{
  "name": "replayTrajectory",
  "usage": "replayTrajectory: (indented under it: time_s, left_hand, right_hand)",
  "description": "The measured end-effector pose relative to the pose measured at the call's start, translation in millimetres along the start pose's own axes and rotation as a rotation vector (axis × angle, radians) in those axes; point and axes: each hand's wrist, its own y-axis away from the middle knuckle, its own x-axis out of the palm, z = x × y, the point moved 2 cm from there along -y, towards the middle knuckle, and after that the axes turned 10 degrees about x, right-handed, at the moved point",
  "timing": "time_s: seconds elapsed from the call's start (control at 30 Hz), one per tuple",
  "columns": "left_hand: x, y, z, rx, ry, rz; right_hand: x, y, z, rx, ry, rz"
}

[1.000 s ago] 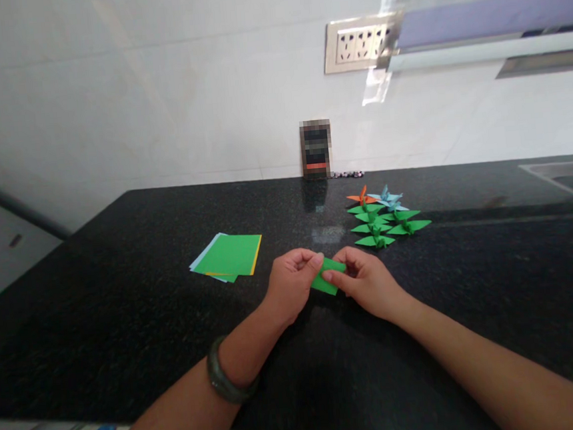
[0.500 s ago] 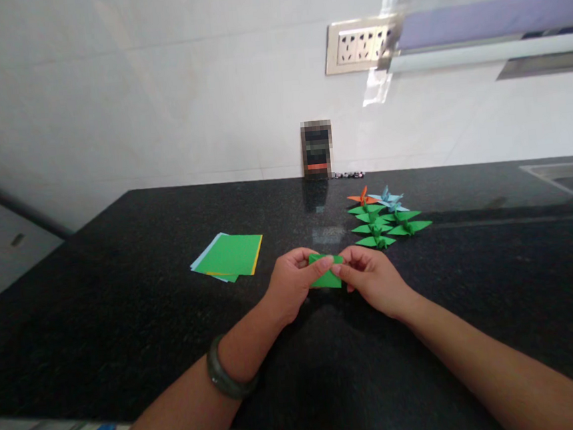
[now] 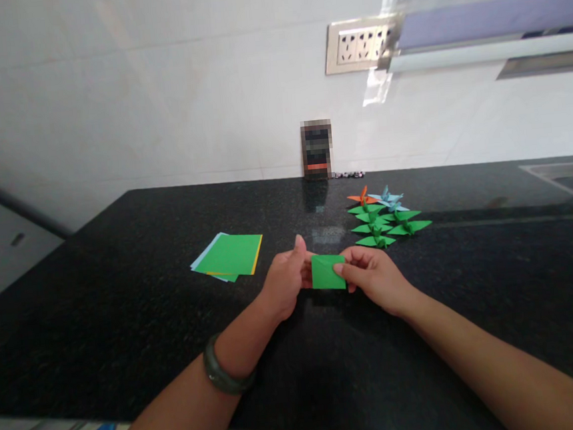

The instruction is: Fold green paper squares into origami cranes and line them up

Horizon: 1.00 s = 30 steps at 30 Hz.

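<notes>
A small folded green square of origami paper (image 3: pixel 325 272) is held just above the dark counter. My right hand (image 3: pixel 373 275) pinches its right edge, the thumb lying on the front face. At the left edge is my left hand (image 3: pixel 285 279), its thumb raised away from the paper and its fingers reaching behind it; whether they touch the back is hidden. A bangle (image 3: pixel 224 367) circles my left wrist. Several folded paper cranes, such as a green crane (image 3: pixel 376 241) and an orange crane (image 3: pixel 364 198), stand beyond my right hand.
To the left lies a stack of paper sheets (image 3: pixel 232 254), green on top with blue and yellow edges showing. A blurred-out upright device (image 3: pixel 317 149) leans on the wall, a beaded strand (image 3: pixel 350 174) beside it. The black counter (image 3: pixel 123 296) ends at a near edge below my forearms.
My left thumb has lifted off the paper and points up. The paper's front now shows as a flat square, and the right hand keeps its pinch.
</notes>
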Motion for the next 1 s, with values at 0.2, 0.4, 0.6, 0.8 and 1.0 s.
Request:
replayTrajectory:
  time_s: [0.2,0.4,0.6,0.8,1.0]
  left_hand:
    - [-2.2,0.7,1.6,0.062,-0.132,0.025]
    - [0.0,-0.2,1.9,-0.001,0.059,0.038]
    - [2.9,1.0,3.1,-0.071,0.191,0.107]
    - [4.5,2.8,3.4,-0.111,0.204,0.115]
    - [2.5,2.1,3.1,-0.074,0.202,0.096]
  right_hand:
    - [0.9,2.0,2.5,0.003,-0.031,0.008]
    - [-1.0,-1.7,-2.7,0.016,-0.19,-0.048]
    - [-1.1,-5.7,-5.4,0.046,-0.441,-0.097]
    - [-0.9,-5.1,-5.7,0.037,-0.459,-0.111]
    - [-0.8,-5.2,-5.5,0.042,-0.479,-0.106]
